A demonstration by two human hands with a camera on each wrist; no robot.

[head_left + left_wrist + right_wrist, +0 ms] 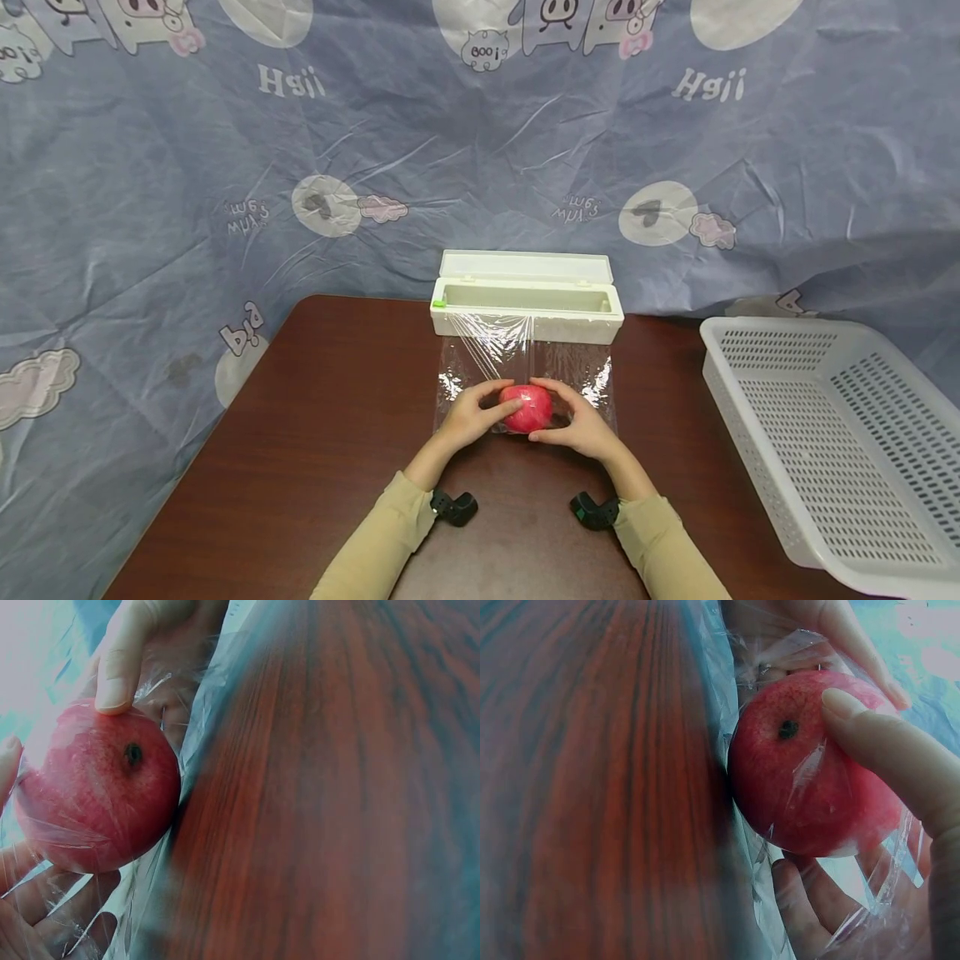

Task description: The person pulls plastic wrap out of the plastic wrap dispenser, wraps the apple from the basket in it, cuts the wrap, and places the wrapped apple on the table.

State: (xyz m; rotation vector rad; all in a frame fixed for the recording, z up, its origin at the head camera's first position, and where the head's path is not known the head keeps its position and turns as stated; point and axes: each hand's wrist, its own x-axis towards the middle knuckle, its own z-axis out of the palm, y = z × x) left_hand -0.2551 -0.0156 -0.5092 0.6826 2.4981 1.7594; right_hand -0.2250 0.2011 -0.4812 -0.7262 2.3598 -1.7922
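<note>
A red apple [529,410] sits under clear cling film [570,362], close to the film's near end on the table. My left hand [465,419] holds it from the left, its thumb lying over the fruit. From the right, my right hand [587,430] curls round the same apple, fingers at its far side and thumb at its near side. Both wrist views show the apple [97,787] with its dark stem end and creased film stretched across the skin. Behind it stands a white film dispenser box [525,327], lid raised, with film running down from its front.
On the right of the brown table [337,433] stands a white perforated plastic basket [757,433]. A blue-grey printed cloth [450,167] hangs behind the table. A green film-cutter slider [439,304] sits at the box's left end.
</note>
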